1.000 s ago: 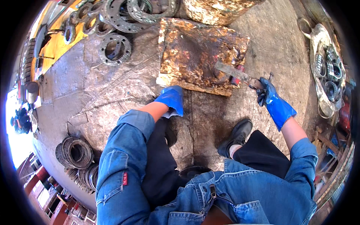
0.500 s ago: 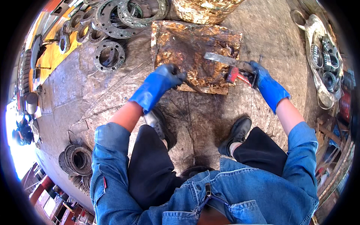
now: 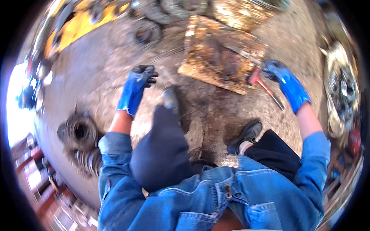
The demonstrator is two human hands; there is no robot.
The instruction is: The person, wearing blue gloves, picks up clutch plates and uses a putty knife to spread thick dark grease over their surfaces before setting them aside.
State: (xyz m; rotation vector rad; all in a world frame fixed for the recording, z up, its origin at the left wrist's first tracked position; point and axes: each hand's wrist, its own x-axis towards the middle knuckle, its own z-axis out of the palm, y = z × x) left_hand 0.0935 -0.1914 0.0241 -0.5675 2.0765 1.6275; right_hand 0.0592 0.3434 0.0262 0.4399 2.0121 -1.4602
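My left hand (image 3: 138,86), in a blue glove with dark fingers, hangs over the floor left of a rusty square block (image 3: 200,73). Its fingers are loosely bent and apart, with nothing visible in them. My right hand (image 3: 283,79), gloved alike, is beside the block's right edge, its fingers bent but apart and apparently empty. Nearest to it is a hammer (image 3: 268,91) with a red head against the block's edge and its handle slanting toward me. A flat metal bar (image 3: 243,54) lies across the block's top. Motion blur softens the details.
Beyond the block stands a rusty round drum-like piece (image 3: 239,13). Flanged rings (image 3: 144,34) lie at the far left, and stacked rings (image 3: 81,131) at the near left. A pale sack-like holder (image 3: 339,88) with bearings is at the right. My shoes (image 3: 250,133) are close to the block.
My right hand has let go of the flat bar, now on the block. My left hand has moved left, away from the block, without the dark thin tool. The view has shifted and turned.
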